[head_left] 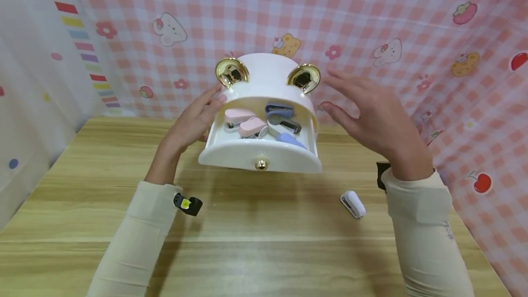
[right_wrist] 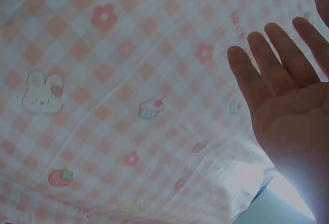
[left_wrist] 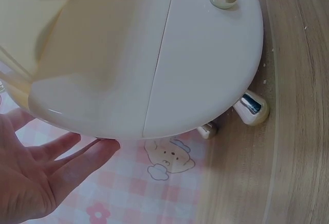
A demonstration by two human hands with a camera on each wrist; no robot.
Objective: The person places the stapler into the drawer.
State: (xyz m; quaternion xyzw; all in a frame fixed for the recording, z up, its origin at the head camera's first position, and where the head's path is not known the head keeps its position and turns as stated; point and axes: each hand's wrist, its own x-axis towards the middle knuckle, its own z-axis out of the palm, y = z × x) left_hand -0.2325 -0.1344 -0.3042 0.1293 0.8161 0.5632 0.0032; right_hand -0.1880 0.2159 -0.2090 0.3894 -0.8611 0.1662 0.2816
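A white storage box (head_left: pixel 266 70) with gold, ear-like rounds stands on the table, its upper drawer (head_left: pixel 231 152) pulled out. Inside lie several mini staplers, among them a pink one (head_left: pixel 252 127), a dark blue one (head_left: pixel 279 109) and a grey one (head_left: pixel 284 123). My left hand (head_left: pixel 193 120) rests its fingers against the box's left side; in the left wrist view, the left hand (left_wrist: pixel 56 172) has extended fingers at the box's edge. To the right of the box, my right hand (head_left: pixel 365 109) hovers with straight fingers, holding nothing. In the right wrist view its palm (right_wrist: pixel 293 116) shows.
A white mini stapler (head_left: pixel 353 204) lies on the wooden table (head_left: pixel 255 251), nearer than the box and to its right. Gold feet (left_wrist: pixel 251 108) hold the box up. Behind it hangs a pink checked cloth (head_left: pixel 247 13), which also runs along the right.
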